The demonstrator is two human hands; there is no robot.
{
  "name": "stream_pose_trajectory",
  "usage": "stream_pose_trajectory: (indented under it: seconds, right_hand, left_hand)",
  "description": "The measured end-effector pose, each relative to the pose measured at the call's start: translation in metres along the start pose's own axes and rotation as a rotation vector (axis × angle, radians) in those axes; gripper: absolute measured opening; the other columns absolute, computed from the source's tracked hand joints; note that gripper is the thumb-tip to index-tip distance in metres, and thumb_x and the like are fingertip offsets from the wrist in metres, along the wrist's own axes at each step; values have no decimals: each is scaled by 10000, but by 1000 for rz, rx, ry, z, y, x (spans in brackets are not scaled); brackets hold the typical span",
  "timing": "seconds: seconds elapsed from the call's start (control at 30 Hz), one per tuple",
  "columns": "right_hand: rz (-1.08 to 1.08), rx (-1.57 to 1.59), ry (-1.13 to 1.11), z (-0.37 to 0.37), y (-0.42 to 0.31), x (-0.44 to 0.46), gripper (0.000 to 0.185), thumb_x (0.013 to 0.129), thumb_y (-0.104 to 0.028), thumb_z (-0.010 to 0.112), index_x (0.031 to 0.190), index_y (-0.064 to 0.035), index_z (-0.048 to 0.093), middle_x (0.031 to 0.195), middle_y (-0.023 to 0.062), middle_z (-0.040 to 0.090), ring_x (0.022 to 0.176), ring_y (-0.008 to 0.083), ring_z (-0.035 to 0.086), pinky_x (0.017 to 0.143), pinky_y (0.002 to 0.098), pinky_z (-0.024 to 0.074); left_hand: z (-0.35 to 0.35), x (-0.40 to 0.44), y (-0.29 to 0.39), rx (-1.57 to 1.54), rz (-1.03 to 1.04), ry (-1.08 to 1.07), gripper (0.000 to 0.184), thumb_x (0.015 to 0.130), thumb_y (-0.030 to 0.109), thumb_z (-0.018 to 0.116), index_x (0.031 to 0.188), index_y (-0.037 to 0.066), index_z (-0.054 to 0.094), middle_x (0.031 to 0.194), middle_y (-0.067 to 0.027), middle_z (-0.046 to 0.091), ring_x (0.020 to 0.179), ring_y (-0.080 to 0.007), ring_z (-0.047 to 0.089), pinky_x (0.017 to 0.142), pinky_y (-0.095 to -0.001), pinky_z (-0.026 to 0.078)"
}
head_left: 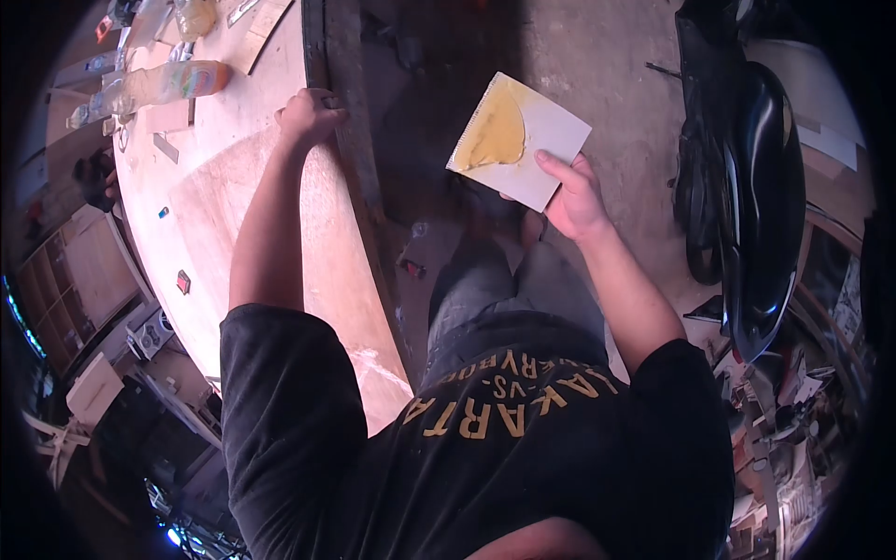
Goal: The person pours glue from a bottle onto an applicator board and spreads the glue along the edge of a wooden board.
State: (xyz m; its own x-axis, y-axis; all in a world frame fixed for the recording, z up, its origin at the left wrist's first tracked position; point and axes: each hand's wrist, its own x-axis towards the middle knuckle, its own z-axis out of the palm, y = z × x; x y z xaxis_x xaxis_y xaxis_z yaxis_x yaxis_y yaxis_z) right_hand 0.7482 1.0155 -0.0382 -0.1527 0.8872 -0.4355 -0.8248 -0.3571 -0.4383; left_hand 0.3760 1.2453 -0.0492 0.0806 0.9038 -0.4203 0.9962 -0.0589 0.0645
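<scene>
My right hand point(576, 194) grips a flat white square spreader point(558, 129) by its lower right corner, thumb on top and fingers underneath. Its upper left edge looks finely toothed, and a thick smear of yellow paste point(499, 126) covers that side. At the right edge of the wooden tabletop point(252, 196), my left hand point(311, 117) is closed, with its fingers curled. What those fingers hold, if anything, is hidden.
Plastic bottles point(159, 91) and thin board offcuts point(257, 35) lie on the tabletop's far left. A small red and black object point(183, 282) rests nearer. To the right stands a glossy black motorcycle-like body point(767, 187). Clutter point(793, 448) fills the lower right.
</scene>
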Motion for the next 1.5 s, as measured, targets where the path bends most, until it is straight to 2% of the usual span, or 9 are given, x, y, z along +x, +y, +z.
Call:
stream_pose_trajectory:
  seconds: [0.47,0.97,1.07,1.17,1.2,1.27,1.37,1.47,1.5]
  right_hand:
    - [-33,26,10,0,-8,-5,382,1026,-72,607,1387,33,546,1268,169,677,1104,334,721,841,557,649]
    - [-22,19,-7,7,-10,0,381,1022,-71,615,1385,23,548,1273,156,674,1107,322,719,832,550,653]
    - [-9,16,-5,7,-10,-1,386,1021,-69,614,1387,29,543,1274,160,675,1106,328,720,834,545,651]
    - [-9,23,-17,10,-12,-3,385,1022,-71,613,1387,31,542,1271,164,676,1103,335,721,840,544,647]
    - [-5,20,-24,12,-13,-4,385,1022,-71,612,1386,32,542,1271,166,676,1102,337,721,842,545,646]
    - [0,13,-36,13,-15,-7,383,1023,-72,610,1386,32,542,1271,171,676,1102,342,721,845,547,644]
    - [12,-5,-47,15,-15,-11,388,1024,-73,606,1392,30,538,1275,176,675,1101,342,721,850,546,643]
    - [36,-39,-65,19,-17,-14,391,1028,-78,599,1399,25,532,1278,178,673,1106,342,720,850,550,642]
    - [46,-45,-72,21,-17,-16,391,1030,-80,596,1402,23,530,1279,177,672,1111,343,717,853,552,642]
  left_hand:
    - [1,5,-7,-33,-10,-14,591,695,447,794,1224,182,795,1125,-117,795,1092,-298,735,1072,-486,426]
    - [-5,2,-2,-47,-15,-57,545,691,445,785,1192,232,813,1049,-92,807,1026,-283,749,1055,-488,422]
    - [-7,2,-1,-21,-18,-90,526,714,437,782,1200,239,809,1105,-84,793,1127,-278,717,1069,-521,405]
    - [3,-9,1,118,29,68,568,735,435,785,1273,254,767,1310,-93,711,1314,-301,594,1105,-548,360]
    - [13,-22,0,93,41,234,716,750,423,795,1417,211,641,1473,-164,546,1424,-376,440,1145,-586,303]
    - [46,-34,3,30,-100,678,852,747,372,824,1501,137,505,1494,-243,455,1405,-441,412,1164,-607,278]
    - [63,-77,-2,-231,-1,726,912,756,296,832,1538,65,423,1479,-299,431,1406,-476,405,1183,-626,272]
    - [91,-134,-12,-374,166,635,921,775,233,815,1573,56,392,1546,-318,383,1469,-497,346,1220,-620,254]
    - [99,-165,-9,-333,152,589,924,783,201,793,1590,50,369,1580,-327,346,1497,-507,310,1232,-620,242]
